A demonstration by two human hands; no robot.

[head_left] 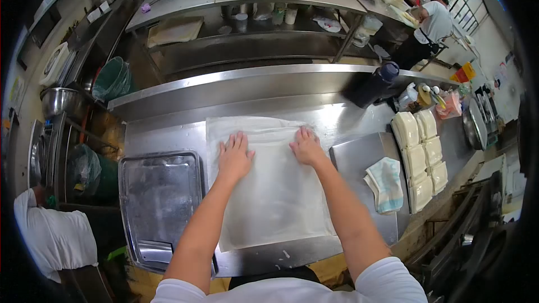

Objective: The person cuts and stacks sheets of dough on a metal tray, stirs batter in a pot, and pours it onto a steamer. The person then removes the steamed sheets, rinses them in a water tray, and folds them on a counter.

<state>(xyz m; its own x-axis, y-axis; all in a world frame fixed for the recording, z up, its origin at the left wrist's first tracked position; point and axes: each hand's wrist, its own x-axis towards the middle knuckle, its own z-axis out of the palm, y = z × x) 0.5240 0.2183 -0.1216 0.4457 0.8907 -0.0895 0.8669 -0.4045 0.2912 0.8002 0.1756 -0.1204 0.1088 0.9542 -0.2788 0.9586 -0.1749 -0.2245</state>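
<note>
A large translucent white sheet lies on the steel table, with small creases along its far edge. My left hand rests flat on the sheet's far left part, fingers spread and pointing away from me. On the far right part lies my right hand, palm down, its fingers apart. Neither hand grips anything. Left of the sheet is a metal tray with a small metal piece at its near end.
To the right are a steel box, a folded cloth and several white packages. A dark bottle stands at the back ledge. Co-workers are at the back right; another person is at the left.
</note>
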